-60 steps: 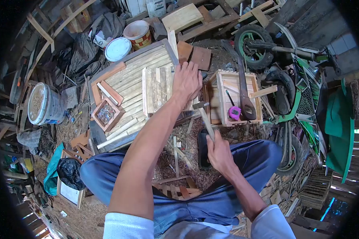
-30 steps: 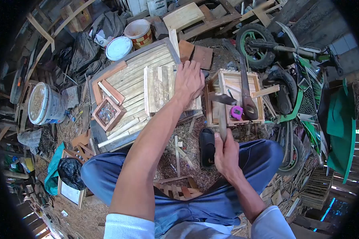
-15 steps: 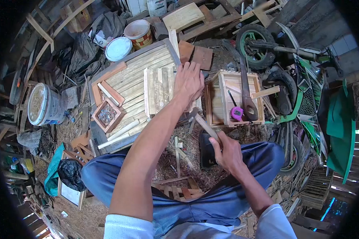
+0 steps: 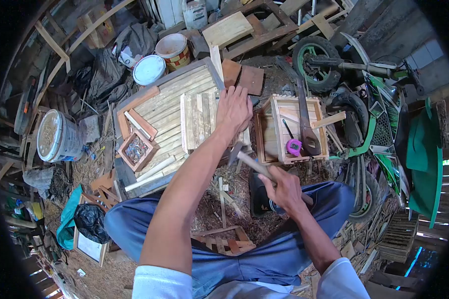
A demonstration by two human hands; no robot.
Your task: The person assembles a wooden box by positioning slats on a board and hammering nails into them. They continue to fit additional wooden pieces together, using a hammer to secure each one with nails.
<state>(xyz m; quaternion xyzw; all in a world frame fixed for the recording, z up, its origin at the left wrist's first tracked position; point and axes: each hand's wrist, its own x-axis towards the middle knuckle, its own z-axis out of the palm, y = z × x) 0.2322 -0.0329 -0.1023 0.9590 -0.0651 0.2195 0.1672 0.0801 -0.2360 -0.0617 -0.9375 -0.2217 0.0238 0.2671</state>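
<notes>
A small crate of pale wooden slats lies on a slatted wooden panel with a dark frame. My left hand grips the crate's right end, fingers bent over its far side; the thumb is hidden. In my right hand is a hammer, held by its wooden handle. Its metal head is just below and right of my left wrist, apart from the crate. A wooden tray of nails sits at the panel's left, near loose wooden strips.
Right of the panel stands another wooden crate, with a pink tape measure, a pencil and a saw-like tool on it. A green motorbike lies beyond. Buckets are at left. Wood scraps cover the ground between my legs.
The hammer head has shifted a little left and down, nearer my left forearm, and the handle's end now shows behind my right hand. My left hand keeps its place on the crate.
</notes>
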